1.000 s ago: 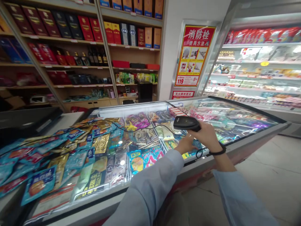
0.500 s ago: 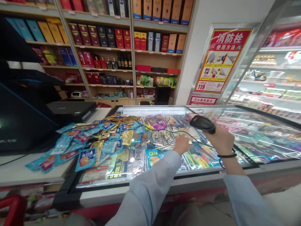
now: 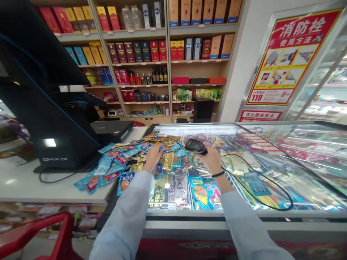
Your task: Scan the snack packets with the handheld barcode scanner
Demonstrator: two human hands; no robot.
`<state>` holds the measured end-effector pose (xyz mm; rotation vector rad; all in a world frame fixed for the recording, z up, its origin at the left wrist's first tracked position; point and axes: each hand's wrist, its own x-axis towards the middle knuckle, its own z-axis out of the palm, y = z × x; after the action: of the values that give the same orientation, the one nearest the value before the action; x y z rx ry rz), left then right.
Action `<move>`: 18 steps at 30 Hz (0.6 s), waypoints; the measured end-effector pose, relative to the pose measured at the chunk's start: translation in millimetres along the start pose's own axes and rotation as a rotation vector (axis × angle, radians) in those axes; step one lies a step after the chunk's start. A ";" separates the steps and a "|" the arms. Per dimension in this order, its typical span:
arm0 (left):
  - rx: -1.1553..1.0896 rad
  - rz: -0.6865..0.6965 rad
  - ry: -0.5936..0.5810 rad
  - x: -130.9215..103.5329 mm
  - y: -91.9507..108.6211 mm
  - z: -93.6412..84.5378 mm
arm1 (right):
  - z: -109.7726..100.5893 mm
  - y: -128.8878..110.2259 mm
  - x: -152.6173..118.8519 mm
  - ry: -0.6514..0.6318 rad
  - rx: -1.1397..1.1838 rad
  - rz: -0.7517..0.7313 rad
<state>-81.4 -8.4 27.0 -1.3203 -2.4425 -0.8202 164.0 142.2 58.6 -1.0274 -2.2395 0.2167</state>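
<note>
Above the chest freezer (image 3: 187,224), your right hand (image 3: 213,159) curls around the barcode scanner (image 3: 195,145); your left hand (image 3: 154,157) reaches among snack packets (image 3: 108,164), its finger grip unclear. Tugging the draped cable (image 3: 292,202) could drag packets.

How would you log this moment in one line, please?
left hand: at packet pile | right hand: holding black scanner | cable: looped over freezer

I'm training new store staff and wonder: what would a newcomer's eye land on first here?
Probably the heap of blue and gold packets across the counter and freezer glass, the left hand on it. Next, the black scanner in the right hand, and the red poster at upper right.
</note>
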 end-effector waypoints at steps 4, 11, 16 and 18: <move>0.181 0.137 -0.071 0.9 11.3 27.9 | 19.4 -5.9 -3.1 -0.127 0.022 -0.031; 0.261 0.175 -0.105 -2.4 13.7 19.6 | 24.7 2.3 -10.7 -0.173 0.009 -0.137; -0.195 -0.011 0.038 -2.6 10.8 -6.3 | 17.5 1.6 -11.7 -0.156 -0.049 -0.145; -0.481 -0.096 0.105 -3.4 13.4 -12.8 | 12.8 2.2 -12.4 -0.141 -0.042 -0.123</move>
<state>-69.1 -12.4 40.6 -1.2651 -2.3250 -1.5336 163.2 136.2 41.7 -0.9169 -2.4351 0.1937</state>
